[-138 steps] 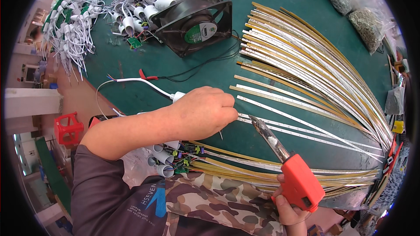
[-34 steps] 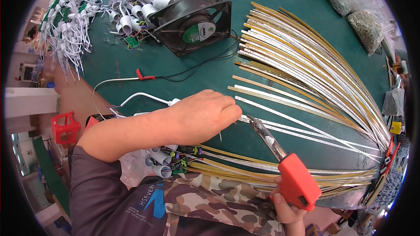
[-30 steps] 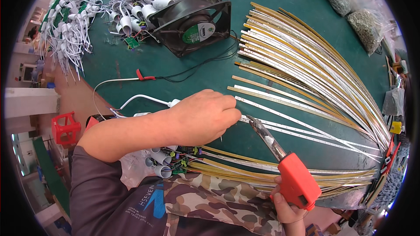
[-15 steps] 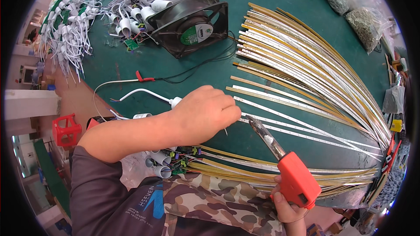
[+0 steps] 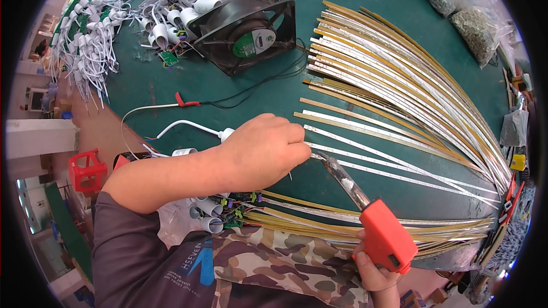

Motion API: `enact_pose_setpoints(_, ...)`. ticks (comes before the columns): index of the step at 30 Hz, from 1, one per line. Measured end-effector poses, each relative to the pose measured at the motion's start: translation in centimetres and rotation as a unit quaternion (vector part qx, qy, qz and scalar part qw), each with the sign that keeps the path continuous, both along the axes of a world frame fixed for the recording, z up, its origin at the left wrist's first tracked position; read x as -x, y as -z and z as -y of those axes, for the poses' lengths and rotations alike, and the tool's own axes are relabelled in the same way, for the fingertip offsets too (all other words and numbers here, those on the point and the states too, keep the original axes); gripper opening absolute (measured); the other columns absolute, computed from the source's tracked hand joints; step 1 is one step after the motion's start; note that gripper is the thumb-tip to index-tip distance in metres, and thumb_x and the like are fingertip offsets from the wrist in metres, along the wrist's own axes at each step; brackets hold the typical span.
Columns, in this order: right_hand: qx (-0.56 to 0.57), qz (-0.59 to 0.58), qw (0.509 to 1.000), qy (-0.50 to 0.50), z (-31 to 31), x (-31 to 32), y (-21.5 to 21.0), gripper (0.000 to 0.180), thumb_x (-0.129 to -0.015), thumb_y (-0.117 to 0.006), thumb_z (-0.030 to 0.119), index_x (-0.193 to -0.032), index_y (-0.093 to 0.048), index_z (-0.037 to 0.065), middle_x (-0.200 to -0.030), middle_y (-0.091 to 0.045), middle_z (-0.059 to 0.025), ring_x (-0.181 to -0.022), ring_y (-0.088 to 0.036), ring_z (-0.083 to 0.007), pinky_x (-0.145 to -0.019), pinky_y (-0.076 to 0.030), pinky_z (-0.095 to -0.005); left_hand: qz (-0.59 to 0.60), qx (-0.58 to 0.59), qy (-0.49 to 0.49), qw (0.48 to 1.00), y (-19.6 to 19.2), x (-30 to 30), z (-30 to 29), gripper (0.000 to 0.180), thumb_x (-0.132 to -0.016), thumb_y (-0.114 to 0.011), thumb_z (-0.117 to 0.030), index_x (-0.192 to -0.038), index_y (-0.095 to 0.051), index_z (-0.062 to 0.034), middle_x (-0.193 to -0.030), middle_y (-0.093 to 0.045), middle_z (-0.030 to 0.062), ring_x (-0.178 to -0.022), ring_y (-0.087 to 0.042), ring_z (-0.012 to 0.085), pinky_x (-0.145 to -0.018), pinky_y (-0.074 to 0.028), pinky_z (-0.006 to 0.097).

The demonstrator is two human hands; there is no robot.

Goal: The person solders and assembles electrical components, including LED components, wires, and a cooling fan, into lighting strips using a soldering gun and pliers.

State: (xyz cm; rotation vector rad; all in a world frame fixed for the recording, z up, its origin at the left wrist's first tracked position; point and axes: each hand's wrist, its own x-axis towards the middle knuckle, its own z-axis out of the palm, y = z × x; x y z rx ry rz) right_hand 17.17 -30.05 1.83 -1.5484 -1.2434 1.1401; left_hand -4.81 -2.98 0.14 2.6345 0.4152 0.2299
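Observation:
My left hand is closed in a pinch over the table, back of the hand up, its grip hidden. A white cap with a white cable sticks out from behind it, and a thin wire pokes out below. Just beyond the fingertips lie the ends of several white LED strips. Lower right, my right hand is wrapped round the handle of a red soldering iron. Its dark tip points up and left, right beside my left fingertips at a strip end; contact cannot be made out.
A black fan stands beyond my left hand, near piled white caps with green circuit boards. Many yellow and white strips fan across the right, and more strips lie near me. Plastic bags sit far right.
The soldering iron has shifted slightly left, bringing its tip closer to my left fingertips. My left hand has moved a little left, still pinched.

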Motion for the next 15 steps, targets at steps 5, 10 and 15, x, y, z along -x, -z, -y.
enact_pose_setpoints(5,-0.008,0.043,0.998,-0.036,-0.1,0.1,0.3,0.046,-0.083,-0.061,-0.002,-0.128,-0.052,-0.004,-0.115,-0.063,-0.0151,-0.085,-0.064,-0.0179,-0.076,-0.053,-0.0316,0.008,-0.001,0.000,1.000,0.2,0.0,0.1,0.010,-0.077,-0.068,-0.008,-0.087,-0.067,-0.0093,-0.080,-0.056,0.0037,-0.076,-0.059,0.0257,-0.070,-0.047,0.039)
enact_pose_setpoints(10,0.024,0.053,0.996,0.072,-1.6,1.6,-0.5,0.026,-0.066,-0.070,0.005,-0.092,-0.070,0.000,-0.081,-0.068,-0.0101,-0.073,-0.066,-0.0303,-0.070,-0.054,-0.0355,0.002,0.000,0.000,1.000,0.1,0.0,0.0,0.010,-0.076,-0.068,-0.007,-0.086,-0.067,-0.0088,-0.079,-0.056,0.0043,-0.075,-0.059,0.0259,-0.069,-0.047,0.039)
enact_pose_setpoints(15,0.028,0.078,0.995,0.048,-1.1,1.4,-0.1,0.030,-0.066,-0.071,0.005,-0.096,-0.071,0.001,-0.085,-0.069,-0.0102,-0.074,-0.067,-0.0294,-0.071,-0.055,-0.0351,0.001,-0.002,0.000,1.000,0.1,0.0,0.1,0.009,-0.076,-0.068,-0.007,-0.085,-0.066,-0.0086,-0.078,-0.056,0.0046,-0.074,-0.059,0.0261,-0.068,-0.047,0.039)
